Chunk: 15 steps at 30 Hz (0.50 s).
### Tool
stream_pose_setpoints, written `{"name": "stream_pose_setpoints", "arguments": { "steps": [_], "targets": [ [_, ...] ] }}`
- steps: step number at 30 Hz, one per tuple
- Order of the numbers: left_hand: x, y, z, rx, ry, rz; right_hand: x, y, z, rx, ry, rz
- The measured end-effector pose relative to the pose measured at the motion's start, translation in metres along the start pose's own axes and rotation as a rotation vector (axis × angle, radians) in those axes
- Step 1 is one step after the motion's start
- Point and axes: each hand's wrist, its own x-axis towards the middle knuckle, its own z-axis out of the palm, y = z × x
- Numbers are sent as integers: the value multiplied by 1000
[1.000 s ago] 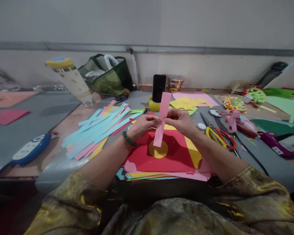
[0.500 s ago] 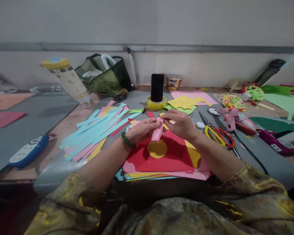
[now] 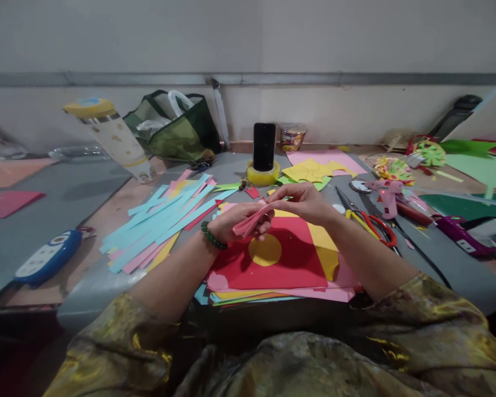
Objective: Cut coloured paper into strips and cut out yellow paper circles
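A folded pink paper strip (image 3: 250, 221) is held in the air over the stack of coloured paper. My left hand (image 3: 233, 218), with a green bead bracelet at its wrist, cradles the strip with its fingers curled beneath. My right hand (image 3: 303, 201) pinches the strip's upper end between thumb and forefinger. Below them lies a red sheet (image 3: 289, 264) on top of the stack, bearing a yellow paper circle (image 3: 265, 251). A yellow sheet (image 3: 324, 253) sticks out on the right.
Cut paper strips (image 3: 165, 220) lie fanned at the left. A phone (image 3: 264, 146) stands in a yellow tape roll (image 3: 263, 174) at the back. Scissors (image 3: 366, 220) and a pink glue gun (image 3: 386, 194) with its cord are on the right. A tumbler (image 3: 118, 140) and a green bag (image 3: 177, 132) stand behind.
The pink strip has turned from hanging downward to slanting lower left across my left palm. My left fingers have come round underneath it, and my right hand has its fingers flatter.
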Motion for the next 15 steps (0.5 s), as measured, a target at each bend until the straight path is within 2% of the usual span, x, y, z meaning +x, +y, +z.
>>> {"name": "stream_pose_setpoints", "arguments": {
  "steps": [7, 12, 15],
  "targets": [
    [0, 5, -6, 28, 170, 160, 5, 3, -16, -39, 172, 115],
    [3, 2, -9, 203, 277, 297, 8, 8, -26, -18, 275, 154],
    [6, -2, -10, 265, 313, 343, 8, 9, -26, 54, 287, 193]
  ]
}}
